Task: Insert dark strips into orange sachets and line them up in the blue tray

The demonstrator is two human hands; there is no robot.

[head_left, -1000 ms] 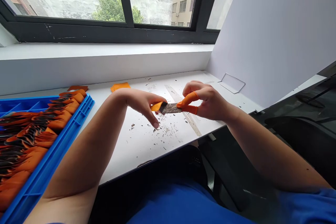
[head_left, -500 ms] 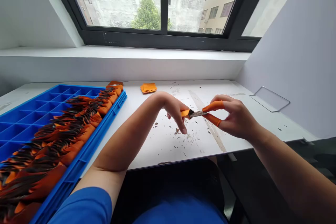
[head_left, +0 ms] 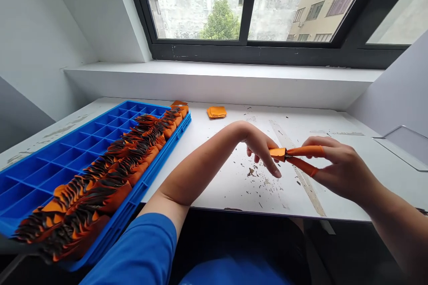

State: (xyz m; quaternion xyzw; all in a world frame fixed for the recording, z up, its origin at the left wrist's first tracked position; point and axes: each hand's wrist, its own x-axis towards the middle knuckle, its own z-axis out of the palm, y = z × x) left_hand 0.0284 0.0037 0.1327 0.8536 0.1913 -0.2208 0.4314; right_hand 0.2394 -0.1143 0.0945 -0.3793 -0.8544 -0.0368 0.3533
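Observation:
My left hand is bent at the wrist over the table, its fingers closed on a small orange packet lying sideways. Orange covers sheathe the thumb and index finger of my right hand. Those two fingertips pinch in at the packet's right end, where a small dark bit of a brown flaky strip shows between them. Most of the strip is hidden. Left of my forearm, a blue compartment tray holds tightly packed rows of orange packets with dark edges.
A small stack of flat orange pieces lies near the back of the white table. Dark crumbs are scattered below my hands. A bent wire frame stands at the right, and a window ledge runs along the back.
The view has swung left. My right fingertips have come up against the packet's end, and the brown strip that showed between the hands is now almost out of sight. My left hand keeps its hold.

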